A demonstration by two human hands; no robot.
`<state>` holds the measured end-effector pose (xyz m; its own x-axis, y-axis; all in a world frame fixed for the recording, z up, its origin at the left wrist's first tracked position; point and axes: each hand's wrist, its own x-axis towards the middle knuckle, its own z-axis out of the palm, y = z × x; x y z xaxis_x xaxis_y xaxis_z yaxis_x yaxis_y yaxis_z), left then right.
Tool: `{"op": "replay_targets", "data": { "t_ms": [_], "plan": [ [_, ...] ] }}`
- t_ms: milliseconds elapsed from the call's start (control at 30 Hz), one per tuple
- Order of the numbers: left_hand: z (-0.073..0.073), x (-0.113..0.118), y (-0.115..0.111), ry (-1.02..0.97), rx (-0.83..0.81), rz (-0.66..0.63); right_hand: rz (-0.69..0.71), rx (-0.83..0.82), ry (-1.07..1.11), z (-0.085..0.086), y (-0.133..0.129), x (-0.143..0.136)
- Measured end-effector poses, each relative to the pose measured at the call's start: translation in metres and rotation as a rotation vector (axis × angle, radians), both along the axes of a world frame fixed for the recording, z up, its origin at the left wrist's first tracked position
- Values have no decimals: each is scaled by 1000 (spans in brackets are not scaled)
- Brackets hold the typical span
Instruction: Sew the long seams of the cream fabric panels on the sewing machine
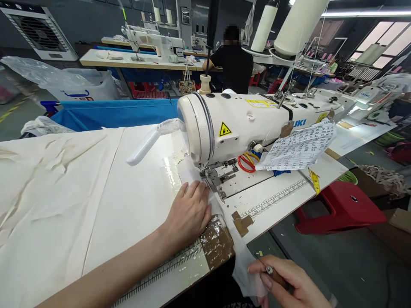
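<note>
My left hand (189, 211) lies on thin white fabric (242, 261) at the sewing machine (231, 128), its fingertips close to the presser foot (204, 173). These fingers are slightly bent and press down from above. The fabric runs from the foot over the table's front edge and hangs towards my right hand (285, 280). That hand is closed around a wooden-handled awl (278, 276) with a metal collar; its thin shaft is hard to make out. The lower end of the fabric is beside these right fingers, and whether they pinch it is unclear.
Large pale cloth pieces (48, 184) cover the table's left side. A written paper sheet (298, 147) hangs on the machine, near red-handled scissors (246, 163). A yellow tape measure (314, 182) hangs at the edge. A red stool (342, 207) stands right; a person (236, 64) sits beyond.
</note>
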<state>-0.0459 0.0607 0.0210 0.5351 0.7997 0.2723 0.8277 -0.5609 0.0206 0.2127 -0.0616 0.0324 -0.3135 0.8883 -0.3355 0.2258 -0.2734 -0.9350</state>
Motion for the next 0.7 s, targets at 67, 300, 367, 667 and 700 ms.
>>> {"op": "replay_targets", "data": {
  "t_ms": [67, 300, 367, 667, 700],
  "plan": [
    [-1, 1, 0, 4, 16, -5, 50, -11, 31, -2, 4, -1],
    [-1, 1, 1, 34, 78, -6, 55, 20, 103, -2, 17, -14],
    [1, 1, 2, 56, 94, 2, 29, 24, 114, -5, 18, -21],
    [2, -4, 6, 115, 101, 45, -317, -481, 696, -26, 0, -62],
    [1, -5, 5, 98, 108, 33, -344, -503, 711, -27, -1, -65]
  ]
}}
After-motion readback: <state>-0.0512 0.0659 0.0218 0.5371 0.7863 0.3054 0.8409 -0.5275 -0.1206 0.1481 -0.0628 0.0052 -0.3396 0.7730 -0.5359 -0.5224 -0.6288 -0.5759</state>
